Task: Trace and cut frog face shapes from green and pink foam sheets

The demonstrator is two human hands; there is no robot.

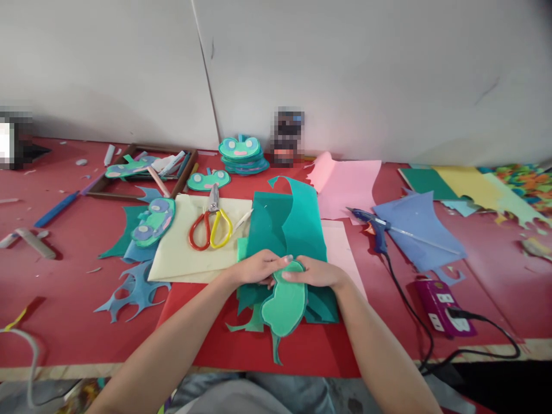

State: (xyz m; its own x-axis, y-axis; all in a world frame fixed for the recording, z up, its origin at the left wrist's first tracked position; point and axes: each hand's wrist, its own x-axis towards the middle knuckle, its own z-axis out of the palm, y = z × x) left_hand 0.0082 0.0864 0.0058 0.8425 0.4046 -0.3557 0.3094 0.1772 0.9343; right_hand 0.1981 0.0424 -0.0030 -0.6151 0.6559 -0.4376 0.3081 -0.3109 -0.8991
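Table: red top (77, 310), running back to a grey wall (345, 69).
Green cutout (284, 309): one, held near the front edge (99, 369), over green scraps (254, 322).
Grip: our left hand (261, 268) and right hand (317, 272) both pinch its far end, thumbs on top; fingers beneath mostly hidden.
In the way: teal sheets (304, 221) just beyond our hands; scissors (213, 208), one pair, on a cream sheet (181, 261) to the left; glue gun (379, 233), one, right, by a blue sheet (418, 213), its cord trailing to the front edge past one purple outlet box (431, 302).
Room: we see a strip of red between cutout and front edge.
Face pieces: one stack (244, 152) against the wall, layers uncountable; three singles, one beside the stack (210, 180), one in a brown tray (114, 194), one left of the cream sheet (154, 221).
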